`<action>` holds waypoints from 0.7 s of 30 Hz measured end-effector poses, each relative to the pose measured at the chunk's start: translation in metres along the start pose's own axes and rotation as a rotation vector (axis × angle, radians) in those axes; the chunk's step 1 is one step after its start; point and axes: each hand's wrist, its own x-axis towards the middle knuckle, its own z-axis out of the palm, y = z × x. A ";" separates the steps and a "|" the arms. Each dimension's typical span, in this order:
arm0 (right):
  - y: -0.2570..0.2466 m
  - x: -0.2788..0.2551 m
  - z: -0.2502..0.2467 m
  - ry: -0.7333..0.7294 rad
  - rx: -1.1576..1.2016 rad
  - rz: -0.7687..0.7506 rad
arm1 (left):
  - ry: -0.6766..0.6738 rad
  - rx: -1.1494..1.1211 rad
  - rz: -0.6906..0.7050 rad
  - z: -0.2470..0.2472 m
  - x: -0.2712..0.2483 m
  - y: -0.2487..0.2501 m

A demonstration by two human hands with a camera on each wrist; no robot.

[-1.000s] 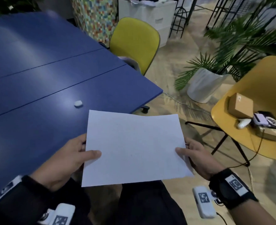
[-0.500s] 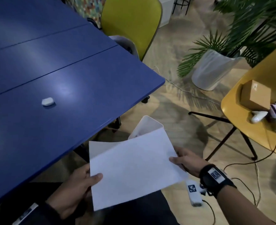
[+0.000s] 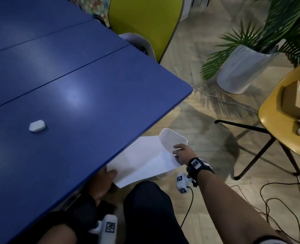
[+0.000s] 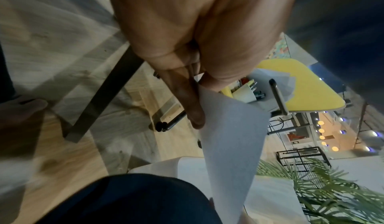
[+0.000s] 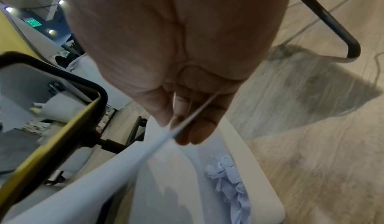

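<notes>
Head: paper (image 3: pixel 142 161) in hands (image 3: pixel 101 184) (image 3: pixel 181 154) (tight pinches)

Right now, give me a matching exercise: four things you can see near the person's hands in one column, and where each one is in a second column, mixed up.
Things
1. sheet of paper
2. white bin
3. small white object
4. cardboard box

Places
A. on the blue table
B. on the orange-yellow chair
C. pinched by the left hand and the right hand
D. on the floor, under the paper's far end

Pairs: 1-C, 2-D, 3-A, 4-B
</notes>
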 end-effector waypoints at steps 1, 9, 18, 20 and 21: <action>-0.005 -0.001 0.002 0.046 -0.082 -0.021 | 0.011 0.016 0.008 0.007 0.003 0.005; -0.059 -0.125 0.064 -0.229 -0.266 -0.800 | 0.005 0.162 0.040 0.056 0.022 0.017; 0.034 -0.049 0.051 -0.279 -0.804 -0.426 | -0.035 -0.086 0.000 0.065 0.012 0.035; 0.046 -0.031 0.041 -0.171 -0.957 -0.327 | -0.041 -0.100 -0.002 0.064 0.010 0.034; 0.042 -0.029 0.039 -0.127 -0.946 -0.310 | -0.045 -0.108 -0.006 0.064 0.008 0.032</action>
